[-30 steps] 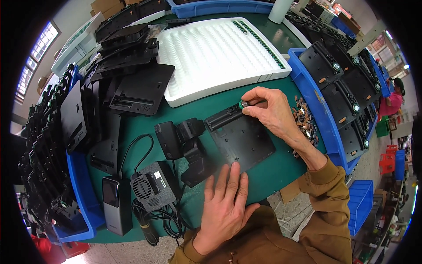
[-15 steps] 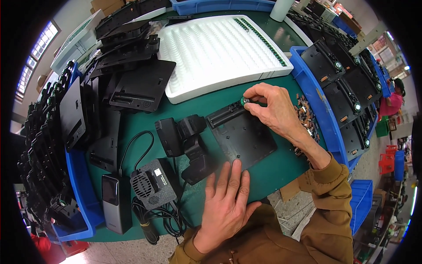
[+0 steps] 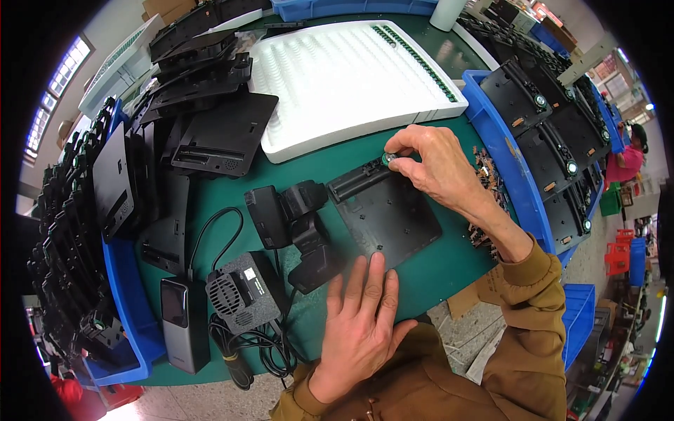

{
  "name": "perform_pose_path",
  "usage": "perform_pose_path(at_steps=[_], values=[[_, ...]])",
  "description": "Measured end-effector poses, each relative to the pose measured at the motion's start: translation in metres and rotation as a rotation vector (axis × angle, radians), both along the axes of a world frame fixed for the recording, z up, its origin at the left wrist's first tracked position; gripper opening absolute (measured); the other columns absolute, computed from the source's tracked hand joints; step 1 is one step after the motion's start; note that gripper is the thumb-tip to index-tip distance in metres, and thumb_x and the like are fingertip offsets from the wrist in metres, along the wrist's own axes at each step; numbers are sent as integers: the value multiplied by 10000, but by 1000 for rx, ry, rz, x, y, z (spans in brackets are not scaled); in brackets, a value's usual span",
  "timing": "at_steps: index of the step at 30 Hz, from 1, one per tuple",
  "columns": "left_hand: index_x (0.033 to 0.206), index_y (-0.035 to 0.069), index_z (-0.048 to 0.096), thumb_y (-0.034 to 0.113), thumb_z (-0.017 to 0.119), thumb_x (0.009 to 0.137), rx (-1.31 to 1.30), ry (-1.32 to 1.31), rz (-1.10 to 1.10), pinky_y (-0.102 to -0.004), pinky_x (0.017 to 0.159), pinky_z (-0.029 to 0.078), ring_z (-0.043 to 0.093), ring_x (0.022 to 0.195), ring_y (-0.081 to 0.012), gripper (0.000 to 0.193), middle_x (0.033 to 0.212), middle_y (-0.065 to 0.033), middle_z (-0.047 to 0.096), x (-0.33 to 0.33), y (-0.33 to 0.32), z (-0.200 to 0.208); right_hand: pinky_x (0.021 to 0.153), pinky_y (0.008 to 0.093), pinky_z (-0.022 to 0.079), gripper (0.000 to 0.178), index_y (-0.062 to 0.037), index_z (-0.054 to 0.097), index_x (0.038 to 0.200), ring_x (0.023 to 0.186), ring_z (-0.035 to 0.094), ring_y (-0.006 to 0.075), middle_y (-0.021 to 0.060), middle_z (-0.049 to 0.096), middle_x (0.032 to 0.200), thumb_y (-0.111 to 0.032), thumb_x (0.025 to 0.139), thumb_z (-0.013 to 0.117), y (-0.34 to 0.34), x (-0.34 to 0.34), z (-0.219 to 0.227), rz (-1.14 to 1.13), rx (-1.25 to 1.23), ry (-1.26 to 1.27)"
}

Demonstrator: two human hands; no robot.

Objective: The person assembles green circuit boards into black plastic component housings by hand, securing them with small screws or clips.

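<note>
A flat black plastic panel (image 3: 388,216) lies on the green table in front of me, with a raised ridge along its far edge. At the ridge's right end, my right hand (image 3: 439,167) pinches a small round green-and-silver part (image 3: 388,159) between thumb and forefinger. The part sits at the panel's corner; whether it is seated there I cannot tell. My left hand (image 3: 360,319) lies flat with fingers outstretched, its fingertips by the panel's near edge and holding nothing. Just left of the panel is a black, jointed device (image 3: 295,228).
Beyond the panel lies a white foam tray (image 3: 337,77) with a line of small green parts. Blue bins (image 3: 512,168) of black panels flank both sides. Small copper-coloured pieces (image 3: 486,182) lie by the right bin. A grey power bank (image 3: 184,326) and a cabled speckled box (image 3: 246,291) stand at left.
My right hand has shifted very slightly up and left, still pinching the round part at the panel's corner. The left hand stays practically where it was.
</note>
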State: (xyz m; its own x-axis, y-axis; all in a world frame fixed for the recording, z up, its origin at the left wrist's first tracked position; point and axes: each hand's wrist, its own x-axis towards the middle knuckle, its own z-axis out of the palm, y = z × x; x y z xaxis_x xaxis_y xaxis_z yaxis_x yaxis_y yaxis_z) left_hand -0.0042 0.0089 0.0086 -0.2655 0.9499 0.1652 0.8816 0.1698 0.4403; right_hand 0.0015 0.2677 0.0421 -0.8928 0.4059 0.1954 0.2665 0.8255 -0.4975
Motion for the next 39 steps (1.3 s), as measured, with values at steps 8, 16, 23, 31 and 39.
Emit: perform_pose_path(at_steps=[8, 16, 23, 31, 39], values=[[1348, -12, 533, 428, 779, 716, 5, 1, 3, -572, 1100, 301, 393, 1377, -421, 808, 1528, -237, 377, 0, 0, 0, 717, 353, 541, 225, 55, 713, 969, 776, 701, 272, 167, 722, 867, -73, 784, 702, -2, -1, -2, -23, 42, 7], [1335, -16, 538, 420, 777, 718, 5, 0, -2, -577, 1090, 311, 398, 1369, -426, 792, 1529, -244, 374, 0, 1, 1, 787, 402, 548, 192, 23, 728, 962, 838, 705, 356, 198, 720, 884, -67, 811, 650, 1, 5, 1, -78, -97, 101], [1342, -21, 526, 416, 775, 724, 7, 9, -6, -586, 1084, 311, 402, 1360, -438, 797, 1530, -251, 368, -1, 0, 1, 761, 371, 546, 189, 20, 736, 969, 820, 711, 306, 196, 722, 922, -78, 821, 672, 1, 7, -9, -43, -172, 173], [1341, -24, 528, 417, 764, 738, 3, 16, -3, -582, 1086, 311, 401, 1361, -437, 784, 1526, -252, 373, 0, 0, 1, 706, 363, 541, 185, 19, 738, 960, 704, 704, 280, 178, 718, 860, -85, 819, 678, 1, 4, -11, -70, -247, 117], [1334, -44, 528, 420, 733, 787, 10, 8, -22, -574, 1110, 275, 392, 1367, -435, 745, 1513, -250, 390, 1, 1, 5, 731, 387, 535, 208, 13, 724, 987, 807, 699, 326, 179, 712, 912, -105, 823, 676, 6, 20, 1, -70, 2, 195]])
